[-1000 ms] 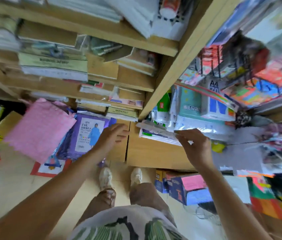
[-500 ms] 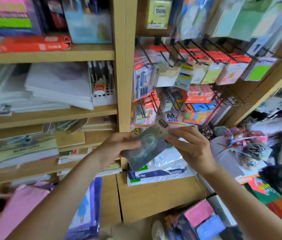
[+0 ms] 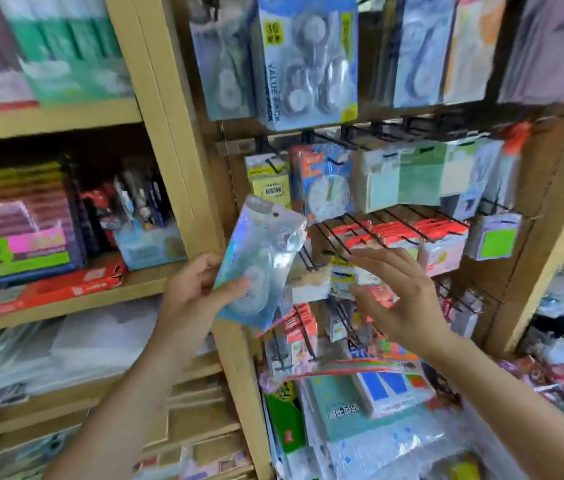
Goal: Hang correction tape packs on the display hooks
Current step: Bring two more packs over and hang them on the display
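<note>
My left hand [image 3: 197,292] grips a shiny blue correction tape pack [image 3: 260,258] by its lower part, thumb across the front. The pack tilts up to the right in front of the wooden upright. Apart from the pack, my right hand [image 3: 398,299] hovers with its fingers spread before the black wire display hooks [image 3: 391,220]. More correction tape packs [image 3: 305,60] hang on the top row of hooks, high above both hands. The view is blurred by motion.
A wooden upright [image 3: 176,140] divides shelves of paper and boxes on the left from the hook panel on the right. Sticky-note packs [image 3: 419,174] and red-topped packs [image 3: 405,237] fill the middle hooks. Stacked paper packs [image 3: 370,410] lie below my right arm.
The view has swung upward from the low shelves to the hook panel. My right hand has let go of the pack and spread out; my left hand now holds it alone, raised higher.
</note>
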